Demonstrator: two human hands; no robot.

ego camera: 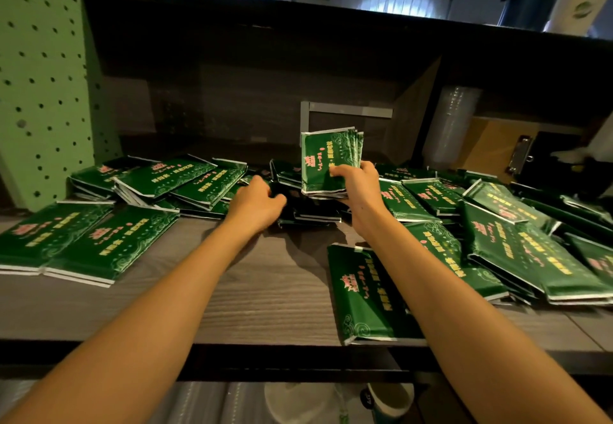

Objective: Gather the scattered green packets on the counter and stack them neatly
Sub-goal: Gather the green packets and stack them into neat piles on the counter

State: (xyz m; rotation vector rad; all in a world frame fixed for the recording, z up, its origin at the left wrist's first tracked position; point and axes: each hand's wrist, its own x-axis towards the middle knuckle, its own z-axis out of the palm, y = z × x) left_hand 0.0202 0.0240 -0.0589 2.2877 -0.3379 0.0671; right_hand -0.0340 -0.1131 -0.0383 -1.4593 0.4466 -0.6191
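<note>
The right hand (356, 184) grips a bundle (326, 158) of green packets by its lower edge, fingers curled round it. The bundle's long axis is upright, above the back of the worktop (265, 291). The left hand (255, 206) lies just left of a low pile (311, 212) directly under the bundle. Its fingers are curled at the pile's edge; whether they grip a packet cannot be determined. The pile is nearer the left hand. Loose packets (109, 247) lie flat on both sides.
</note>
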